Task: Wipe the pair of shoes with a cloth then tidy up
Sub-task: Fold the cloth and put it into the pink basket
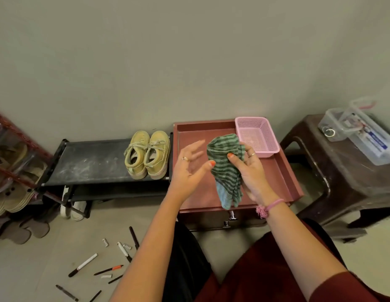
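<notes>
wall [189, 51]: plain grey, fills the upper half from 9 through 12 to 3 o'clock
floor [48, 253]: pale, across the bottom from 7 to 5 o'clock
brown table [353, 171]: at 3 o'clock, a clear lidded box [362, 131] on top
red tray [283, 171]: just right of centre, raised rim all round
shoe rack [89, 160]: black, dusty, at 9 o'clock of the tray and touching its left edge
pair of shoes [147, 154]: yellow lace-ups, side by side at the rack's right end, toes toward the wall, beside the tray
pink basket [257, 135]: in the tray's corner at 1 o'clock
cloth [226, 168]: green striped, bunched, hanging over the tray's middle
right hand [253, 171]: closed round the cloth, thumb pressed on its front
left hand [189, 166]: open, fingers spread, thumb tip just touching the cloth's left edge
pens [98, 264]: scattered on the floor at 7 o'clock
</notes>
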`<state>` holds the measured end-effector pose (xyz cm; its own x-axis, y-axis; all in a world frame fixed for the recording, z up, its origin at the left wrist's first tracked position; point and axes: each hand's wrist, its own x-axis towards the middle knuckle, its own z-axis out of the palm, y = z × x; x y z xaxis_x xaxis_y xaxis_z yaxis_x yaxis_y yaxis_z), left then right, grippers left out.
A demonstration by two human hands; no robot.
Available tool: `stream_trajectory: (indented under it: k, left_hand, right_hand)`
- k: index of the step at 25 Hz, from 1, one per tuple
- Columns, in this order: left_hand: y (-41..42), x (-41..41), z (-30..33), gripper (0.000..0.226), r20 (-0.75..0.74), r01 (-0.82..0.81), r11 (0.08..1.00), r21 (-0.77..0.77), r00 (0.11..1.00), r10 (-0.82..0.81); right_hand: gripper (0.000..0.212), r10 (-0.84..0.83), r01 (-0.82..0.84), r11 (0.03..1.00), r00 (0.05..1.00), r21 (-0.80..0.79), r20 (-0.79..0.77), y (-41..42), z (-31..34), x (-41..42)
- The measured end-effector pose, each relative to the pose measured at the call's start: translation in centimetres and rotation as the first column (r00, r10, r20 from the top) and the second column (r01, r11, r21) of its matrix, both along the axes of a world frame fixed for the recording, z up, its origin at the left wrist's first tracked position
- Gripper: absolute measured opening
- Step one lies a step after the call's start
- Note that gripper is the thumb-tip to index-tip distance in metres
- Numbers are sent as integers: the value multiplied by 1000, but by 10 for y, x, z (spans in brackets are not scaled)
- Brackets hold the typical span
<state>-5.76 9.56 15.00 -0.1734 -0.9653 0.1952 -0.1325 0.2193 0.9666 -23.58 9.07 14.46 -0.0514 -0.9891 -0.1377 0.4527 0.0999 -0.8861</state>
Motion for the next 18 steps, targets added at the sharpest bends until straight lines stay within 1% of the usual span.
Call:
stream_trajectory:
  k: [1, 2, 4, 5, 7, 9, 12, 14, 16, 18]
  left_hand:
    - [2, -11, 10, 50, 24, 65, 998, -18, 998, -65]
    - [3, -20, 17, 48, 59, 94, 995, -42, 994, -91]
    - [2, -32, 27, 39, 172, 94, 993, -78, 982, -79]
    - [2, -38, 31, 34, 213, 85, 995, -60, 974, -71]
    - [1, -45, 35, 30, 264, 41, 999, 25, 963, -46]
    - [3, -52, 34, 26, 302, -4, 997, 78, 953, -20]
    - [6, -63, 31, 21, 281, -11, 993, 113, 959, -21]
    - [7, -66, 35, 16, 249, 61, 992, 114, 964, -88]
    - [10, -70, 44, 15, 173, 164, 980, 110, 968, -181]
    - [9, -74, 50, 14, 64, 216, 970, 115, 972, -224]
  right_hand:
    - [48, 29, -29, 999, 1000, -43, 7, 6, 4, -5]
    - [48, 57, -55, 995, 998, -85, 17, 12, 8, -10]
    - [45, 83, -80, 987, 996, -142, 14, 22, 15, -20]
    - [42, 78, -78, 986, 997, -149, -4, 27, 18, -27]
    - [38, 50, -56, 989, 997, -135, -52, 33, 22, -36]
    - [35, 31, -47, 989, 993, -142, -118, 39, 23, -43]
    - [32, -3, -59, 974, 962, -218, -273, 47, 22, -56]
    - [31, -24, -64, 960, 951, -272, -309, 49, 23, -67]
    - [34, -59, -62, 939, 940, -339, -335, 51, 26, -78]
    - [38, -138, -32, 916, 911, -399, -389, 52, 28, -84]
